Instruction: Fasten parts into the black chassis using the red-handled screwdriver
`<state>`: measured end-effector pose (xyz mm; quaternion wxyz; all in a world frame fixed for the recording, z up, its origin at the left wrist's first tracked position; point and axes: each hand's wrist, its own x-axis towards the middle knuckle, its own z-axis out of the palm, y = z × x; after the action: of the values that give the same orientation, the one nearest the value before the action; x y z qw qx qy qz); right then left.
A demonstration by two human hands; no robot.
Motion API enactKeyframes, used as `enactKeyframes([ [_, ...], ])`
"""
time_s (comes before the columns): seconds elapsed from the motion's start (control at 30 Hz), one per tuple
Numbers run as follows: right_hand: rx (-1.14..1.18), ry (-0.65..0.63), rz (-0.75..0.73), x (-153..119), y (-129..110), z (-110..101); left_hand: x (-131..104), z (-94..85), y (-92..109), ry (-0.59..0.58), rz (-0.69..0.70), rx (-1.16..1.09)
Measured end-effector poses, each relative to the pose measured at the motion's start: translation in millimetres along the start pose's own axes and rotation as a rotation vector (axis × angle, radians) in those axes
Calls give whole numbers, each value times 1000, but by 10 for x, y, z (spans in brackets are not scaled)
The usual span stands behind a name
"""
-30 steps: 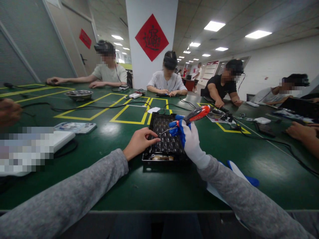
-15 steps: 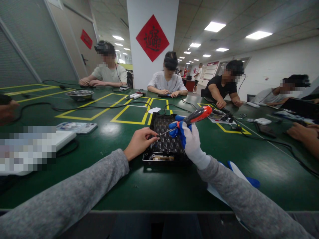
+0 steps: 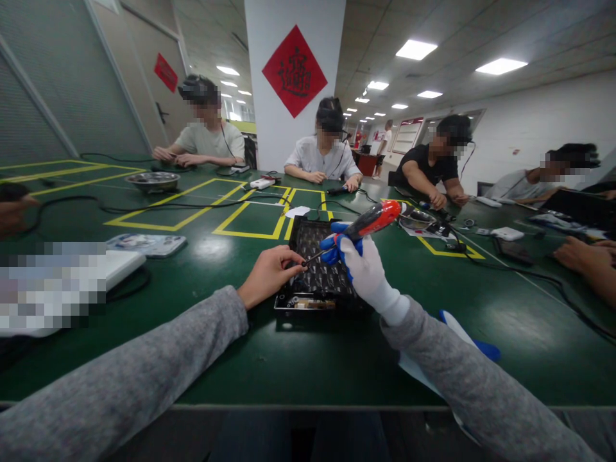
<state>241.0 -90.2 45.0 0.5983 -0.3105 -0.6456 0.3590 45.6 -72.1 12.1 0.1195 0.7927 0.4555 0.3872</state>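
Observation:
My left hand (image 3: pixel 270 273) is bare and pinches thumb and forefinger together at the tip of a screwdriver; whatever small dark thing sits between them is too small to name. My right hand (image 3: pixel 368 273), in a white glove with blue-coated fingers, wraps round the screwdriver (image 3: pixel 376 219), which has a red and black handle. Its shaft slants down and left to my left fingertips. Beneath both hands lies a black rectangular case (image 3: pixel 332 277) with a patterned inside. Along its near edge shows a brass-coloured strip (image 3: pixel 314 304).
A blue and white glove (image 3: pixel 466 340) lies by my right forearm. To the left are a phone (image 3: pixel 147 245) and a white device (image 3: pixel 122 273). A metal bowl (image 3: pixel 153 182), cables and yellow tape lines spread farther back. Several people sit round the green table.
My right hand and the screwdriver have shifted slightly left and down, with the handle tilted a bit lower. My left hand keeps its pinch at the tip.

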Motion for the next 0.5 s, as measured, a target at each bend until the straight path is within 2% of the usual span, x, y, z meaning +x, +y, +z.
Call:
enactKeyframes([
  [0.13,-33,-68,-9,-6,8,22,5,10,-21,-21,-12,7],
  [0.33,89,20,18,19,77,45,3,17,-40,-50,-32,14],
  [0.5,113,84,35,54,68,11,63,-57,-3,-104,-30,-5],
])
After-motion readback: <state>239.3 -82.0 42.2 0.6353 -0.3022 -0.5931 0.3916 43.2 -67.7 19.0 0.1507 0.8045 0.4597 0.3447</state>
